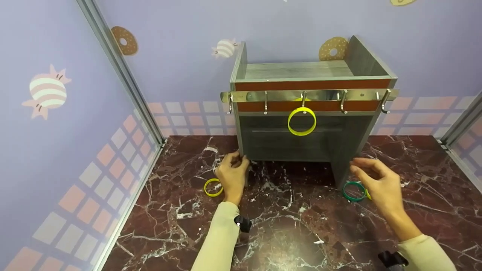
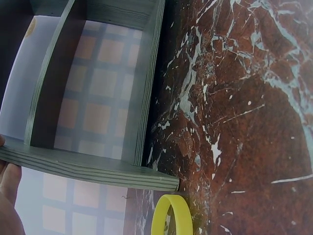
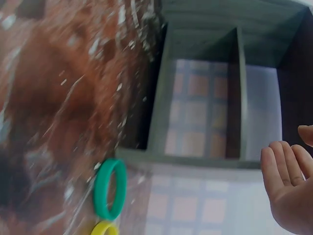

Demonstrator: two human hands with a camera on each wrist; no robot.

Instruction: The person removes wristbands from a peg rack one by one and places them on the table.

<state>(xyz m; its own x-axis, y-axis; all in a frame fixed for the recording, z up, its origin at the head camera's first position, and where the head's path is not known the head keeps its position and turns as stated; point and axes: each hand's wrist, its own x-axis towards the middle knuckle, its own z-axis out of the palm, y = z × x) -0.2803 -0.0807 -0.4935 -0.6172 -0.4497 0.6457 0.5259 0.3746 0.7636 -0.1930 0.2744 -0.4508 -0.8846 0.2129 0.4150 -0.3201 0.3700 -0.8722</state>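
Note:
A grey wood-grain shelf unit (image 1: 290,150) stands upright on the marbled surface. My left hand (image 1: 232,174) pinches the front edge of its left side panel, thumb on one side and fingers on the other; the left wrist view shows the fingertips (image 2: 10,181) at that board. Close to the right side panel, my right hand (image 1: 380,184) is held with nothing in its fingers, a small gap from the board in the right wrist view. A metal hook rail (image 1: 286,96) runs across the front, and a yellow ring (image 1: 302,134) hangs from its middle hook.
One yellow ring (image 1: 213,195) lies beside the left hand. Right of the unit lie a green ring (image 1: 354,199) and another yellow ring (image 3: 103,227), partly hidden in the head view. Patterned walls (image 1: 180,75) close in the back and sides.

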